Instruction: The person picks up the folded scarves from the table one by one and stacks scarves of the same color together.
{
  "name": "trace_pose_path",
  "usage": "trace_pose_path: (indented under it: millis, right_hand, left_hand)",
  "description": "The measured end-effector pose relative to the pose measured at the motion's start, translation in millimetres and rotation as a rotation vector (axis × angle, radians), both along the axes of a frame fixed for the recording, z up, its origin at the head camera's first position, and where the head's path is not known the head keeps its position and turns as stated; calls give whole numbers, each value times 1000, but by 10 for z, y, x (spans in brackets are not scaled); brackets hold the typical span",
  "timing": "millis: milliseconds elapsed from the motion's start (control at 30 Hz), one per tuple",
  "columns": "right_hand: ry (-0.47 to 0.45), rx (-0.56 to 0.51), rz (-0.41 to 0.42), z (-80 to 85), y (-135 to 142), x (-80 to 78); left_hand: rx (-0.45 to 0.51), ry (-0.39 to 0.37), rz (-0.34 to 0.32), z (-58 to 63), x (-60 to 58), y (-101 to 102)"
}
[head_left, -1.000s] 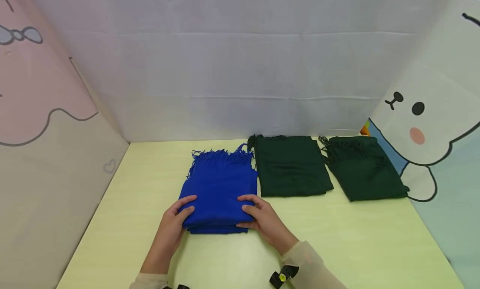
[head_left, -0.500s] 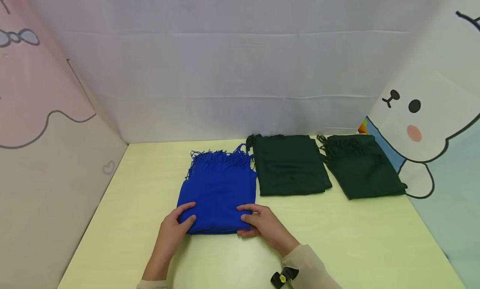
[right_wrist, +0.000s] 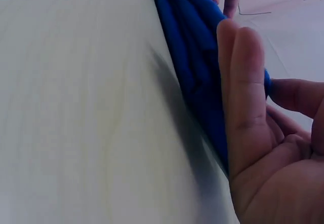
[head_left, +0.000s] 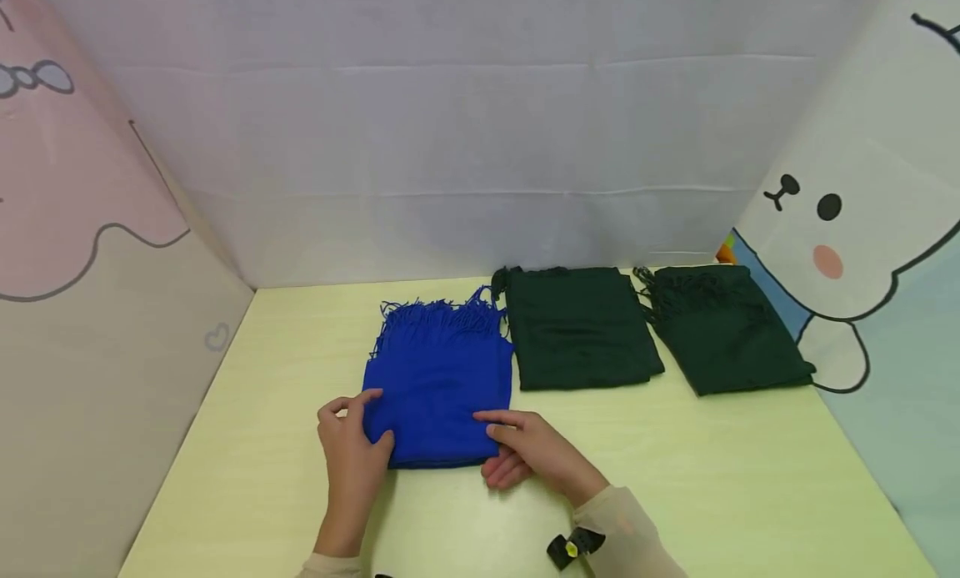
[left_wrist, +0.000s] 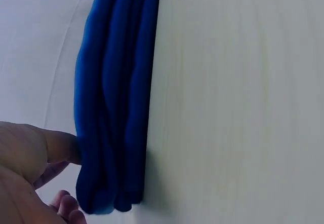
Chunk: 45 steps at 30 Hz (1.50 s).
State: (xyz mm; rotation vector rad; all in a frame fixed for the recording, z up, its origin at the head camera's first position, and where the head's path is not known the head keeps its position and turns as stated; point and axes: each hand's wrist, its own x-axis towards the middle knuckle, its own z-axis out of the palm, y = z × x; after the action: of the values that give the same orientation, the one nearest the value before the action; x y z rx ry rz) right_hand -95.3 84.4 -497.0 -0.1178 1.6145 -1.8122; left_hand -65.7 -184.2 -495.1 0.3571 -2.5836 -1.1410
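A blue fringed scarf [head_left: 442,378] lies folded in a rectangle on the table, fringe at the far side. My left hand [head_left: 352,449] is at its near left corner, thumb and index finger touching the top. At the near right corner is my right hand [head_left: 543,453], its thumb and index finger on the cloth. In the right wrist view, the other fingers [right_wrist: 248,92] extend straight along the front of the folded edge. Several stacked layers of the blue scarf [left_wrist: 106,107] show in the left wrist view, with the left thumb against the upper one.
Two dark green folded scarves, a middle one [head_left: 585,332] and a right one [head_left: 727,336], lie along the back of the pale yellow table [head_left: 675,478]. A white sheet [head_left: 465,144] rises behind. Printed cloth panels stand at both sides.
The near edge of the blue scarf has come down flat, its layers now lined up. My left hand has shifted outward at the corner; my right hand's lower fingers have come away from the edge.
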Motion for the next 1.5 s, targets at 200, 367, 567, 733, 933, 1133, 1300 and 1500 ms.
trace_pose_path:
  millis: [200, 367, 567, 733, 933, 1133, 1300, 1500]
  right_hand:
    - [-15, -86, -109, 14, 280, -47]
    - [-27, -156, -324, 43, 636, -107]
    - [-75, -191, -526, 99, 1091, -113]
    - [-58, -327, -631, 157, 1509, -61]
    - [-57, -446, -672, 191, 1907, 0]
    - [-232, -568, -696, 136, 2089, -56]
    - [-348, -811, -682, 59, 2165, -156]
    - [-435, -941, -670, 30, 2188, -307]
  left_hand:
    - [118, 25, -79, 76, -21, 170]
    - [350, 21, -157, 137, -76, 285]
    - [635, 2, -301, 181, -135, 470]
    - [781, -41, -385, 222, -162, 634]
    - [1002, -150, -482, 266, -241, 827]
    - [1094, -188, -505, 245, -299, 980]
    - [1115, -203, -515, 218, -298, 1035]
    - [1120, -218, -484, 212, -277, 971]
